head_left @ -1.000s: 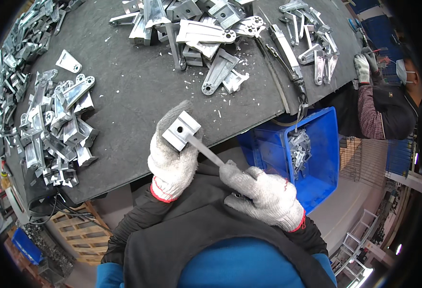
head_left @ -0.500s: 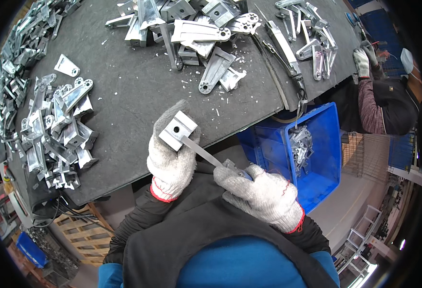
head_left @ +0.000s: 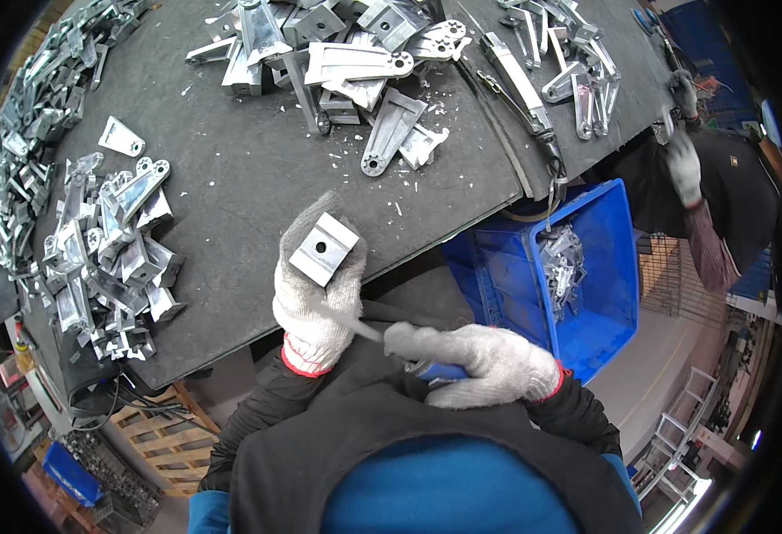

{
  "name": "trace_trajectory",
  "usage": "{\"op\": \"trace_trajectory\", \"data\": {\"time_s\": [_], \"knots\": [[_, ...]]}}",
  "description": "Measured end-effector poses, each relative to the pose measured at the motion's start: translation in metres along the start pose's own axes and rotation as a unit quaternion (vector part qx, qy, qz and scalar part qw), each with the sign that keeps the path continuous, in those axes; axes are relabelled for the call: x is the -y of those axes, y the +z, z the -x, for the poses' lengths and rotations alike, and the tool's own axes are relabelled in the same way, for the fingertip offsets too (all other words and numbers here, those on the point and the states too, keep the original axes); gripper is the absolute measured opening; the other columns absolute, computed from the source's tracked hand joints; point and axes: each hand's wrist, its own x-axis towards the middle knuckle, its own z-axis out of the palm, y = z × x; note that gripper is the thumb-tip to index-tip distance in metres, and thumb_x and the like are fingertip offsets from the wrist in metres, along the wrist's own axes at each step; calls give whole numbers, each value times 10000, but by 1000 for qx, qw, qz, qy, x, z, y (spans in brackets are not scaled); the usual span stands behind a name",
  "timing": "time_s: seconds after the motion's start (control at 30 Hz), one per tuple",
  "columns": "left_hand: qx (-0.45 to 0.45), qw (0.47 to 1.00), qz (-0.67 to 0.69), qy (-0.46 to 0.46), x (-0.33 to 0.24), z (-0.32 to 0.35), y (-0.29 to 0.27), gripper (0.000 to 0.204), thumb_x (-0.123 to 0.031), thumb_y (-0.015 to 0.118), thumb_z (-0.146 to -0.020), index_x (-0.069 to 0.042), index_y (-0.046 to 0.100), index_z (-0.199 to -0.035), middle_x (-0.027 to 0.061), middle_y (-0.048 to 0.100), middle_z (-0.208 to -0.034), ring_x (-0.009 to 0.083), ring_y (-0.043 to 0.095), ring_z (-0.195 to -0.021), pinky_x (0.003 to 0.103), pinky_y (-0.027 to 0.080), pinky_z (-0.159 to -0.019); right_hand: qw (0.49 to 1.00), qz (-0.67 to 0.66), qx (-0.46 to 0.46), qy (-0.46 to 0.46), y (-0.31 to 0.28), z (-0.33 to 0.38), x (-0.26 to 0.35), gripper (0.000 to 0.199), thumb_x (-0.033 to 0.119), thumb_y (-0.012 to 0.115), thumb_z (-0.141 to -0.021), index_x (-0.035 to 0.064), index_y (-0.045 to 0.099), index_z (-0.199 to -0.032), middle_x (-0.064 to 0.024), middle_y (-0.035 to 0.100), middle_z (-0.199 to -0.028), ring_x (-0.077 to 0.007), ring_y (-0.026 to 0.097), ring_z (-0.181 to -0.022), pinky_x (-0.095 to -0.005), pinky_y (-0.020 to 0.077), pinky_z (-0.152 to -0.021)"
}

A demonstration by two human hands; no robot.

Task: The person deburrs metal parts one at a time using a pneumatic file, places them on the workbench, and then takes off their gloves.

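My gloved left hand (head_left: 315, 298) holds a silver metal bracket (head_left: 334, 253) over the table's near edge. The bracket's square face with one round hole points up; the rest of it is hidden by the glove. My gloved right hand (head_left: 498, 360) grips the blue handle (head_left: 442, 372) of a flat hand file. The file's narrow grey blade (head_left: 355, 325) is smeared by motion and reaches toward the lower part of my left hand, below the square face. I cannot tell whether it touches the bracket.
Piles of metal brackets lie at the left (head_left: 110, 249), far left (head_left: 39, 116), back (head_left: 360, 62) and right (head_left: 587, 76) of the dark table (head_left: 230, 169). A long corded tool (head_left: 520, 84) rests near a blue bin (head_left: 618, 276) holding parts. A co-worker's gloved hand (head_left: 683, 169) is at right.
The file's blade has dropped from the square face's edge toward my left palm, and my right hand has shifted slightly. The bracket's tilt changed a little. The co-worker's hand moved nearer.
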Motion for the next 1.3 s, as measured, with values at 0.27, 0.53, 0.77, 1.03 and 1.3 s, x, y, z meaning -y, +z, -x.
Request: {"op": "trace_trajectory", "data": {"time_s": [0.27,0.53,0.77,1.03,1.3], "knots": [[-4,985,167,-41,-7,-1,5,566,67,780,-902,-1,587,-1429,118,658,-1395,156,659,-1172,313,568,-999,923,354,-147,13,8,9,15,663,169,873,-842,60,624,-1446,-196,704,-1332,-313,747,-987,-390,622,-805],[5,992,109,-60,-18,-7,6,554,72,755,-908,-30,598,-1429,78,679,-1319,143,658,-1151,304,561,-980,805,543,-231,63,24,6,9,551,229,796,-893,322,662,-1419,-217,689,-1004,-387,719,-723,-451,603,-619],[-12,995,89,-53,-14,-5,8,559,56,776,-902,-44,609,-1426,63,697,-1298,136,660,-1161,307,555,-993,767,586,-227,130,27,1,12,543,219,779,-900,330,664,-1419,-186,646,-908,-365,697,-687,-459,585,-591],[52,966,251,-31,-3,-1,-8,577,140,731,-902,28,567,-1443,118,669,-1348,188,682,-1172,346,573,-1025,875,377,-296,62,-13,-4,19,945,254,931,-757,181,498,-1594,-180,666,-982,-322,695,-832,-426,584,-762],[67,950,284,-106,-18,-5,-13,556,158,732,-882,37,583,-1403,119,718,-1186,196,703,-1117,339,569,-996,921,141,-355,-76,-73,-41,9,945,37,870,-806,35,398,-1624,-169,521,-1605,-248,578,-1380,-370,509,-1101]]}}
